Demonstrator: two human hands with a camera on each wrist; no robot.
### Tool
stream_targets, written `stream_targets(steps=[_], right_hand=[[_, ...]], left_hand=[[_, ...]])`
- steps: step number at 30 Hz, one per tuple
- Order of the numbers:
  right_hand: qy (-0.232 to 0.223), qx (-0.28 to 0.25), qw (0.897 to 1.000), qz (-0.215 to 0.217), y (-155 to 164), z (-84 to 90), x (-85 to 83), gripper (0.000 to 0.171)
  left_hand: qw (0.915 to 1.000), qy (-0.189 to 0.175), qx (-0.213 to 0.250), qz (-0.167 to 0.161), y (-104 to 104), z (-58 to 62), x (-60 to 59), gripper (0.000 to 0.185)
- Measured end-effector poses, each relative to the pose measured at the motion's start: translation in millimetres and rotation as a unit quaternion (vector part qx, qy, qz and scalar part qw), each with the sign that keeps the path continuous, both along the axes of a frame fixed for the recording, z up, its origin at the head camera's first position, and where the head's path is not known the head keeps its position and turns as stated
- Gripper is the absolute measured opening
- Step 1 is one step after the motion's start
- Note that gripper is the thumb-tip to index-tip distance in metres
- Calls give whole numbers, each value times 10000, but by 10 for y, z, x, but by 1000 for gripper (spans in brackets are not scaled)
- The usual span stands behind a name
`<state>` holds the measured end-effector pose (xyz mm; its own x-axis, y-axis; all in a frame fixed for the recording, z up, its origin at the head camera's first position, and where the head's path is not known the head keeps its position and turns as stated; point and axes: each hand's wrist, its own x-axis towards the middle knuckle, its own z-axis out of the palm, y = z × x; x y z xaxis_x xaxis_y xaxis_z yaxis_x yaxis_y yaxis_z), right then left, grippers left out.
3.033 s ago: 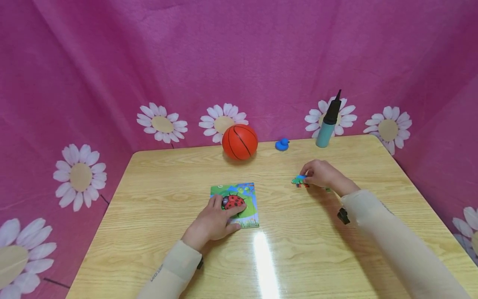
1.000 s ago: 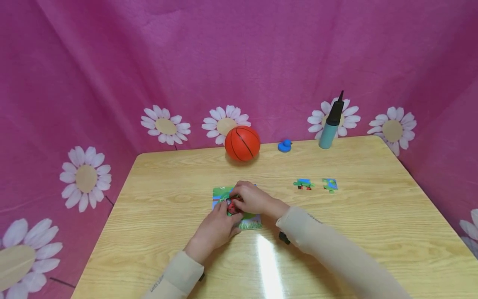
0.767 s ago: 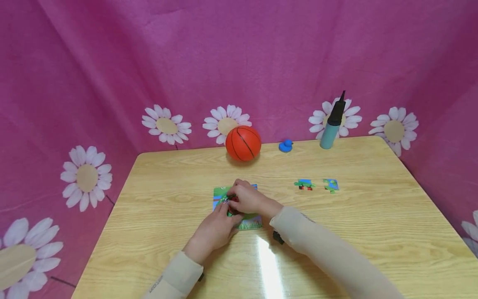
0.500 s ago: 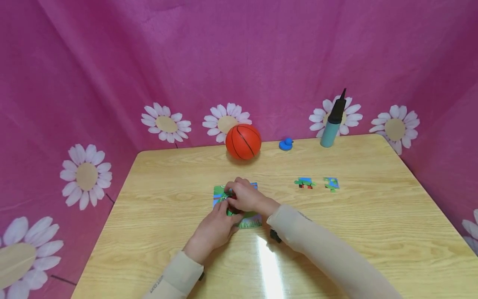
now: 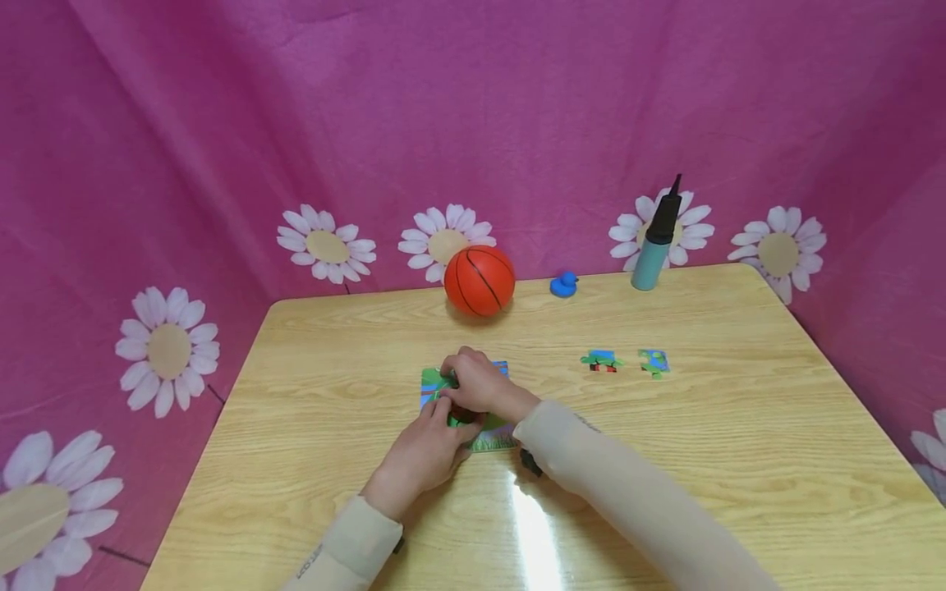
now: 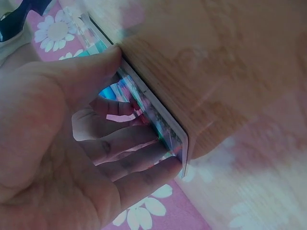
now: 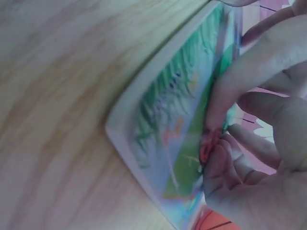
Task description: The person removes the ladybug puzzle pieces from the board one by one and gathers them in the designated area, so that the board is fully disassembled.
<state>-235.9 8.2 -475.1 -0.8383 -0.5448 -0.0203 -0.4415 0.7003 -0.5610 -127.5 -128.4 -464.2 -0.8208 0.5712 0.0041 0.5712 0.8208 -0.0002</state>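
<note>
Puzzle [image 5: 493,441] lies under the left hand [image 5: 427,450], fingers loosely spread on it, and the right hand [image 5: 479,383]. I cannot tell whether the right pinches anything.

- Left hand [image 5: 427,447]: laid on board [image 5: 493,441].
- Right hand [image 5: 479,382]: fingers bent over board, close beside left hand.
- Red-marked piece [image 5: 602,359], blue-green piece [image 5: 654,362]: apart, right of board.
- Ball [image 5: 479,281], duck [image 5: 564,285], pump [image 5: 651,264]: near surface's [image 5: 332,353] far edge.

Two hands [image 5: 429,447] [image 5: 476,383], one puzzle [image 5: 493,441], two separate pieces [image 5: 602,359] [image 5: 654,361]
</note>
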Motion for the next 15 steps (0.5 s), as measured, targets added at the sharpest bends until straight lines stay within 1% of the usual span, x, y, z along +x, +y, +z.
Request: stream_targets(steps=[2,4,8,11,15], right_hand=[[-34,21,9999,-102,-16,-18,-3,33],[-73,-11,9997,-211,-36,-32,-6,34],[-185,-81,9991,-362,-54,-38,-4,32],[-240,-95,9988,-423,-56,-29,3,31],[-240,-157,9985,-461,-53,-31,0,32]], left_hand=[[10000,-12,13,-7,0,-3,2,44],[10000,75,49,-40,-5,-6,5,44],[9999,24,147,-14,-2,1,10,43],[9998,-72,185,30,2,12,14,42],[9999,-1,138,4,4,11,12,42]])
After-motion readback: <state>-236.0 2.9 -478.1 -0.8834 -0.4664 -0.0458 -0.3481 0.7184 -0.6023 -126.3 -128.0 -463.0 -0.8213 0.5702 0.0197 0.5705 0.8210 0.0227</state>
